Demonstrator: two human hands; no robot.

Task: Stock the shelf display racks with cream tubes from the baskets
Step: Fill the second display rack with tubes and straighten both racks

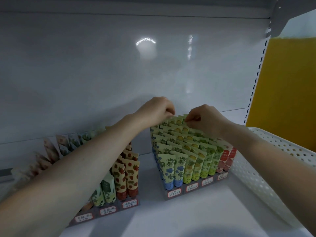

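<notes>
Two tiered display racks stand on the white shelf. The right rack (198,189) holds several rows of cream tubes: blue-flower, yellow pineapple, green and red ones. Both my hands reach to its back row. My left hand (157,110) has curled fingertips on the top edge of a back-row yellow tube (177,121). My right hand (203,117) pinches the top of a neighbouring back-row tube (185,116). The left rack (119,206) carries strawberry, green-leaf and pale tubes; my left forearm hides much of it.
A white perforated basket (266,151) sits on the shelf at the right, close beside the right rack. Behind stands the glossy white back panel (119,65). A slotted upright (256,79) and a yellow panel (287,86) bound the right side.
</notes>
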